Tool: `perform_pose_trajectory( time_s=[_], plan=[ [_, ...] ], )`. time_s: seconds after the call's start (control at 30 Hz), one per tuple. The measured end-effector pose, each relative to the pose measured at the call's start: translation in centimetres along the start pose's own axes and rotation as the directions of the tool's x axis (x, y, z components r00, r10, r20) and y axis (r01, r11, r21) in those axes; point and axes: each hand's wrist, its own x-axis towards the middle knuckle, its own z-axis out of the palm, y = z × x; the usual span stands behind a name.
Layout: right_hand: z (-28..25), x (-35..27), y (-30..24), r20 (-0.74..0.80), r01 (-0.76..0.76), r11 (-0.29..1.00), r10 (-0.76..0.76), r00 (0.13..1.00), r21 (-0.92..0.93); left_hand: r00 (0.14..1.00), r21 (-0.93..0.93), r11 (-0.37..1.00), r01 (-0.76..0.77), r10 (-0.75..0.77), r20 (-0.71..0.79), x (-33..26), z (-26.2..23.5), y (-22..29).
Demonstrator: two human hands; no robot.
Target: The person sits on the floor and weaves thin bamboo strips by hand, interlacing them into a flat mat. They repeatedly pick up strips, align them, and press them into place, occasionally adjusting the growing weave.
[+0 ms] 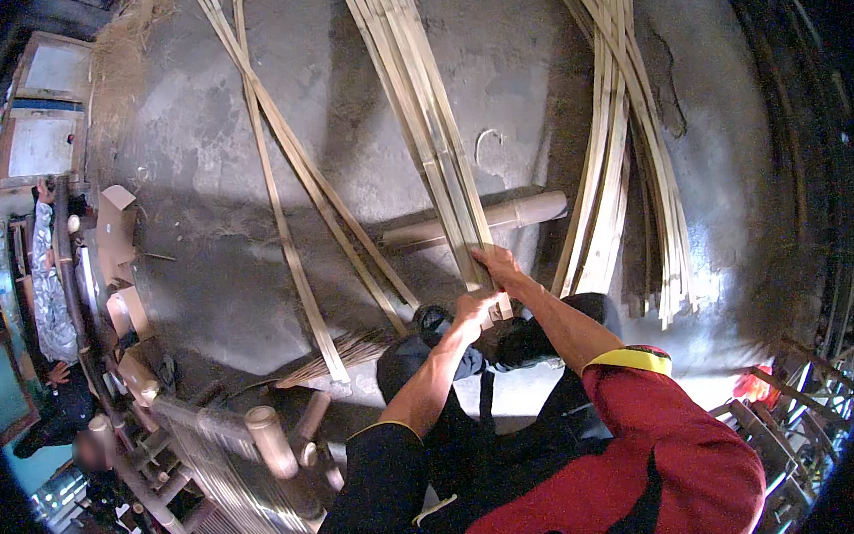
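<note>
Several long, pale bamboo strips run from the far edge of the floor down to my lap, side by side. My left hand is closed around them close to their near ends. A little farther up, my right hand grips the same strips from the right side, fingers bent over them. Short ends of the strips poke out below the hands, near my knees. Beneath the strips, a thick bamboo pole lies crosswise on the floor.
To the right lies a larger pile of bamboo strips; a few loose strips cross at left. Bamboo tube pieces stand at lower left beside a slatted rack. Cardboard boxes and another person are at the far left.
</note>
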Motion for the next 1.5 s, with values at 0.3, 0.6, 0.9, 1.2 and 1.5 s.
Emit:
perform_pose_trajectory(
  time_s=[0.3, 0.6, 0.9, 1.2, 1.5],
  plan=[
    [1.7, 7.7, 6.8, -0.249, 0.150, 0.970, -0.196, 0.949, -0.191, 0.919, 0.571, 0.776, -0.267, 0.384, -0.092, 9.6, -4.0, -3.8],
    [0.6, 11.1, 8.2, -0.231, 0.223, 0.964, -0.252, 0.940, -0.144, 0.933, 0.782, 0.596, -0.182, 0.356, -0.055, 12.4, -3.4, -1.9],
    [0.5, 11.6, 10.5, -0.368, 0.299, 0.952, -0.301, 0.880, -0.064, 0.800, 0.522, 0.637, -0.567, 0.576, 0.167, 12.9, -4.3, -3.0],
    [0.0, 10.0, 10.0, -0.421, 0.218, 0.959, -0.275, 0.865, -0.180, 0.946, 0.692, 0.647, -0.320, 0.261, 0.194, 15.4, -5.1, -4.8],
    [-0.6, 12.0, 11.7, -0.338, 0.024, 0.949, -0.136, 0.931, -0.316, 0.915, 0.729, 0.559, -0.395, 0.315, 0.254, 20.3, -6.3, -8.5]
  ],
)
